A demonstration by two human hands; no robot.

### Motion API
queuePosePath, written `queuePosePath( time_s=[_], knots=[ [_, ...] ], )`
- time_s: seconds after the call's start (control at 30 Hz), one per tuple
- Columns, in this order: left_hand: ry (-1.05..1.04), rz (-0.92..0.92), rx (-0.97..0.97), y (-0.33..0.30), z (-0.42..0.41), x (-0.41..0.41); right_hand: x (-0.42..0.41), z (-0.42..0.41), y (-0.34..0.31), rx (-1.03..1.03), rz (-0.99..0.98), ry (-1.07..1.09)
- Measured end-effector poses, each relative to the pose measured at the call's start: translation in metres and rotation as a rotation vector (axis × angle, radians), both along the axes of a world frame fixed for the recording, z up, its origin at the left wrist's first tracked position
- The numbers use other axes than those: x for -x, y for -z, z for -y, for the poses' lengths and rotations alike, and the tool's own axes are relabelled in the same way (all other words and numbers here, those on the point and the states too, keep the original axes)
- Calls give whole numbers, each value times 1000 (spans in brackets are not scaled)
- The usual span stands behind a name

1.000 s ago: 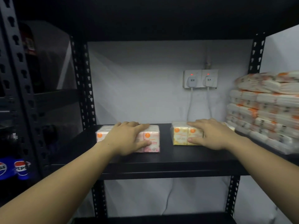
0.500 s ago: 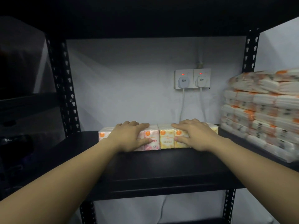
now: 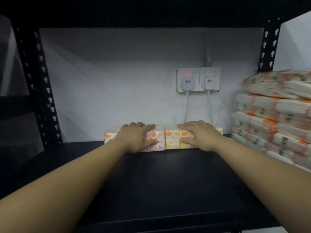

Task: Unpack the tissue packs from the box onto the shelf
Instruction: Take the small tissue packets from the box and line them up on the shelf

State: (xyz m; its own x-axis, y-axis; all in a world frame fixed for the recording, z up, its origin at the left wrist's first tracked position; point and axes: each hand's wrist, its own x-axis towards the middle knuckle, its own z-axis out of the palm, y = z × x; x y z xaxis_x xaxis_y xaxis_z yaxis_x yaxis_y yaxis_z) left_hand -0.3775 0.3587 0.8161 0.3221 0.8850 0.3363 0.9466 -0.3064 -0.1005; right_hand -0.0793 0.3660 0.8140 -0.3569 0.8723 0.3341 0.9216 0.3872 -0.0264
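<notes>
Hands on shelf (image 3: pixel 151 182): left hand (image 3: pixel 136 138) grips pink tissue pack (image 3: pixel 157 140), right hand (image 3: pixel 200 135) grips yellow tissue pack (image 3: pixel 172 139), packs touching

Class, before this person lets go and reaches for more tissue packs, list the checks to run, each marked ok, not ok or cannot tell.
1. Pink pack flat on the shelf: ok.
2. Yellow pack side by side with the pink one: ok.
3. Left hand and right hand each on a pack: ok.
4. Packs pushed back to the wall: cannot tell.
5. Bare shelf in front for more: ok.
6. Box in view: not ok.
</notes>
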Motion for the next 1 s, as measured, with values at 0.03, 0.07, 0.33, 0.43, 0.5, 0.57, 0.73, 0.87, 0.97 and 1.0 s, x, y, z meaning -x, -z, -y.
queuePosePath(
  time_s=[0.03,0.07,0.33,0.43,0.5,0.57,0.73,0.87,0.97,1.0],
  knots=[
    [-2,-2,0,0,-5,-4,-3,-4,0,-6,-1,2],
    [-6,-4,-1,0,-9,-8,-6,-8,0,-11,-1,5],
    [-25,-29,-10,-1,-36,-22,-19,-35,0,-12,10,14],
    [-32,-34,-10,0,-38,-22,-18,-36,2,-14,8,34],
    [-41,-32,1,-2,-36,-23,-17,-34,2,6,2,59],
    [-57,-47,-3,-3,-32,-23,-15,-31,0,27,-2,70],
    [-83,-42,9,-3,-13,-23,-13,-14,2,29,37,79],
    [-82,13,13,-3,13,-19,-5,7,-1,14,-14,85],
    [-66,48,-8,-3,42,-13,7,31,-3,-11,-52,56],
    [-61,66,-5,-3,54,-11,11,41,-3,-4,-67,46]
  ],
)
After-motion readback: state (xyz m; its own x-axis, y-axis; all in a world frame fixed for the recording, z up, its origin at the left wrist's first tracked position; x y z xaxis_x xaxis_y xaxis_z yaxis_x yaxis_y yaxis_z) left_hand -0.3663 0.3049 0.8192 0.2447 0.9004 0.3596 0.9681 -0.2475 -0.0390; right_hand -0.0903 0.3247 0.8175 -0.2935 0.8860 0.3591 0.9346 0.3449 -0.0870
